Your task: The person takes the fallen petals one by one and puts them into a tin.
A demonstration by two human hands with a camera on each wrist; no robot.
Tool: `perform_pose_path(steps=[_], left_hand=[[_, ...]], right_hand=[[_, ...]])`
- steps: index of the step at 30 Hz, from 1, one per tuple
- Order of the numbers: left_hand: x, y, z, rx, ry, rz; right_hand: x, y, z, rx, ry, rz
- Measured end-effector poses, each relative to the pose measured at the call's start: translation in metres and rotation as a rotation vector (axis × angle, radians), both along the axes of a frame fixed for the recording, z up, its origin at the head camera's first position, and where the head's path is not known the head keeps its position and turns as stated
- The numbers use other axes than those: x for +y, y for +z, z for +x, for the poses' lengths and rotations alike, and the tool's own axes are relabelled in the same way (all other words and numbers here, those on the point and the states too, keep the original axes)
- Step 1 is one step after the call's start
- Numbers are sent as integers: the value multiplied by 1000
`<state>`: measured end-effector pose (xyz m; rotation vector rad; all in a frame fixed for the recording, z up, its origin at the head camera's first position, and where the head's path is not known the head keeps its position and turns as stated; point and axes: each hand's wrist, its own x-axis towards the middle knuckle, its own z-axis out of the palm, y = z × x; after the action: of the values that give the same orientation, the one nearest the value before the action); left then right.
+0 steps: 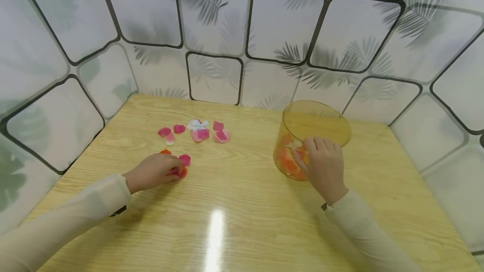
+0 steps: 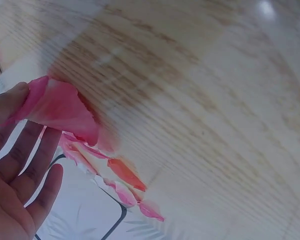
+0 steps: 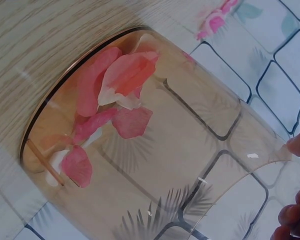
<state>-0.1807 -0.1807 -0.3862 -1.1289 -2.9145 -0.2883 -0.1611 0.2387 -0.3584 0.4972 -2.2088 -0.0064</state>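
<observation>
My left hand point(image 1: 156, 172) is low over the left part of the table. In the left wrist view its thumb and fingers pinch a pink petal point(image 2: 65, 107). Around that hand lie a magenta petal point(image 1: 184, 159) and an orange petal point(image 1: 165, 152). On the right, my right hand point(image 1: 324, 169) grips the near rim of a clear amber container point(image 1: 281, 139), with the thumb on its left. Inside the container, pink, orange and white petals point(image 3: 127, 75) gather at the bottom.
Farther back on the table point(image 1: 242, 188), several loose petals lie in small groups, among them a white petal point(image 1: 194, 124) and a pale pink petal point(image 1: 223, 136). A patterned wall point(image 1: 215, 77) borders the table's back and sides.
</observation>
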Motion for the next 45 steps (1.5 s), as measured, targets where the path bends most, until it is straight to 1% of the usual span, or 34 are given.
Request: perform_pose_path(steps=[5,10,13,16,20,25,26,28,30,33,36,40,42,45], left_hand=[[1,4,-1,10,-20,14],[2,9,-2,-14,-9,32],[3,13,-2,-14,0,36],[4,21,-2,-10,9,30],[8,30,-4,-12,8,29],[19,41,-13,-16,3,40],[22,44,-16,-9,-5,40],[30,51,-21,10,-25,40],[41,59,-25,37,-58,46],[63,72,-32,90,-113,58],[88,84,-39,140,-166,78],[126,99,-47,204,-250,74],[145,107,-52,226,-282,62],[173,121,-59,248,-302,52]], right_hand=[[0,0,0,-3,6,-6],[0,1,0,1,-2,6],[0,2,0,7,-4,14],[-1,2,1,5,-4,14],[-1,1,1,5,-3,10],[-1,0,0,15,3,3],[-1,0,0,15,4,4],[-1,0,0,16,4,5],[-1,1,0,16,4,6],[-1,2,0,16,5,1],[-1,2,1,14,6,0],[-1,3,2,15,1,-1],[-1,2,1,18,1,-2],[-1,2,1,20,-1,-5]])
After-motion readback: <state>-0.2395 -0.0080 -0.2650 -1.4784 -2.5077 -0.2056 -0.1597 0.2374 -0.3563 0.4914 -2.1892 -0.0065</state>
